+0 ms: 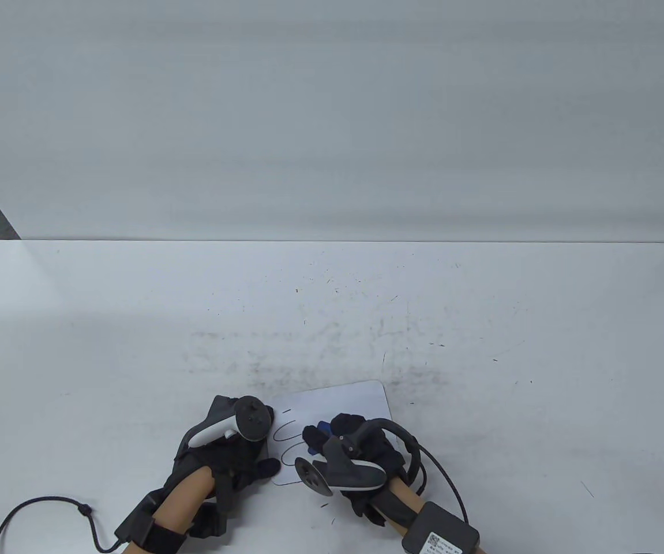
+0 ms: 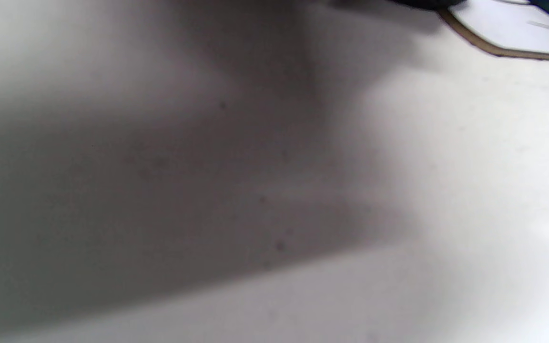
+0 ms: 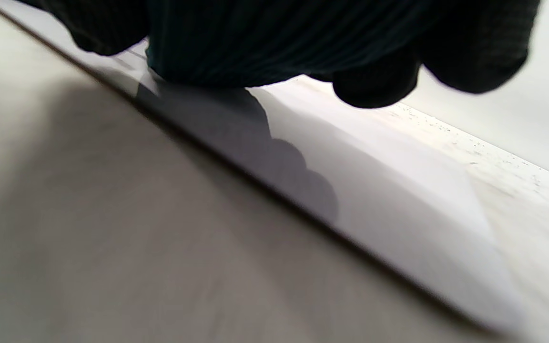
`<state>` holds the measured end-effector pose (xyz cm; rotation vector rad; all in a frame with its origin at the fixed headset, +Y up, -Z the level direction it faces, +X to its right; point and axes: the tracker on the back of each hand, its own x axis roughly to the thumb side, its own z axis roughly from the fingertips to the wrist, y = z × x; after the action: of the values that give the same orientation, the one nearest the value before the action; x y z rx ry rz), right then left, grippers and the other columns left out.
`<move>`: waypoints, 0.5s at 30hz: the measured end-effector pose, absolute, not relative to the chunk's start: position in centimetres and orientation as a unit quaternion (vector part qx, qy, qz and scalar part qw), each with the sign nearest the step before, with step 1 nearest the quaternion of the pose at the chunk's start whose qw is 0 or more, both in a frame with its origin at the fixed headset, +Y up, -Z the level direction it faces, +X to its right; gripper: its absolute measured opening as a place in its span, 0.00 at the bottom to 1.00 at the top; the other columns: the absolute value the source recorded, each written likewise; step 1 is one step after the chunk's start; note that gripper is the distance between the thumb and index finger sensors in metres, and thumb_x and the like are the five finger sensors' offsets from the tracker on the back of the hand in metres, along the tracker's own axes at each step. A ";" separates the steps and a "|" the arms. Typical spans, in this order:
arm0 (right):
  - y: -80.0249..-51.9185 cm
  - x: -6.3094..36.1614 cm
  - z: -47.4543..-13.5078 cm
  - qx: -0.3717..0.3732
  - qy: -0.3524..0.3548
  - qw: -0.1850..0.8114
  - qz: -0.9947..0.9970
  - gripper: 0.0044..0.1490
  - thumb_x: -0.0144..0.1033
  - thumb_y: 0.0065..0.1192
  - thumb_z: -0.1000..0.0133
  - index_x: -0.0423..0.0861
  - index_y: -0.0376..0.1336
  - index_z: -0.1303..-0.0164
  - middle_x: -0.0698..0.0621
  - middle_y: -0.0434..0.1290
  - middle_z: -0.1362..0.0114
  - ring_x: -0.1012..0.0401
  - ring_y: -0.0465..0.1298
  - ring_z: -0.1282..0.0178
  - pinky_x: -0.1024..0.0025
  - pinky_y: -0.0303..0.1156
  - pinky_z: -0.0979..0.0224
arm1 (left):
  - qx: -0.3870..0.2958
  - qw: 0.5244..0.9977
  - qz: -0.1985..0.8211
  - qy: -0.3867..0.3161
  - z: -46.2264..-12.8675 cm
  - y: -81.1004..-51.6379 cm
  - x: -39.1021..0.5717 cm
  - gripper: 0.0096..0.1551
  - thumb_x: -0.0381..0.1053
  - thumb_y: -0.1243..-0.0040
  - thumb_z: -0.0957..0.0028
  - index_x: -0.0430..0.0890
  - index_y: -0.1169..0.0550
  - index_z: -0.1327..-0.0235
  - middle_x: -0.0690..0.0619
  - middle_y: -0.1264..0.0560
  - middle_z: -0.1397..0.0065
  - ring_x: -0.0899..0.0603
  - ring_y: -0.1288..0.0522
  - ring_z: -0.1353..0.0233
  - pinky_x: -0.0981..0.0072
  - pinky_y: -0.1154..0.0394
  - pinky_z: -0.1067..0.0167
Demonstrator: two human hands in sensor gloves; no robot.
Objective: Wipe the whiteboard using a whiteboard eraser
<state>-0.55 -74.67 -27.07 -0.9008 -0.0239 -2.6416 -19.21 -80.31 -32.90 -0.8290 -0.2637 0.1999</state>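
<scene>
Pressing a blue eraser (image 1: pixel 321 430) down on a small whiteboard (image 1: pixel 349 401) at the near middle of the table (image 1: pixel 135 323).

Lying flat, long axis running from near left to far right, far-right corner rounded and tilted toward the far right. Marked with black loops (image 1: pixel 285 438) on the left half, between the two hands. Pinned at its near-left edge by the left hand (image 1: pixel 225 447), fingertips resting on the board, palm down on the table beside it. Gripped in the right hand (image 1: pixel 355 444), fingers curled over the top, with only a little blue showing at the left; from the right wrist camera, dark fingers (image 3: pixel 379 85) just above the white surface. Speckled with dark smudges and flecks beyond the board.
</scene>
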 end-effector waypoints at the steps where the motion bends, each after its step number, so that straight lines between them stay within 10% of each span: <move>1: -74.7 -0.1 -26.5 -0.321 -0.010 0.174 -0.931 0.42 0.54 0.57 0.58 0.60 0.50 0.32 0.34 0.67 0.33 0.43 0.75 0.47 0.53 0.77 0.54 | -0.401 0.902 0.096 -0.127 -32.9 -80.3 -19.2 0.58 0.63 0.58 0.54 0.52 0.81 0.38 0.49 0.87 0.31 0.34 0.90 0.31 0.38 0.84 0.37; 15: -74.5 -0.7 -29.6 -0.334 -0.020 0.157 -0.929 0.41 0.55 0.57 0.59 0.63 0.51 0.34 0.37 0.67 0.33 0.44 0.75 0.46 0.53 0.76 0.52 | -0.402 0.902 0.096 -0.128 -32.9 -80.3 -19.2 0.58 0.63 0.58 0.54 0.52 0.81 0.38 0.49 0.87 0.31 0.34 0.90 0.31 0.38 0.84 0.37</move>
<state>-0.69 -74.52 -29.64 -0.9547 -0.0562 -2.6597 -19.22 -80.32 -32.93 -0.8306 -0.2647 0.1984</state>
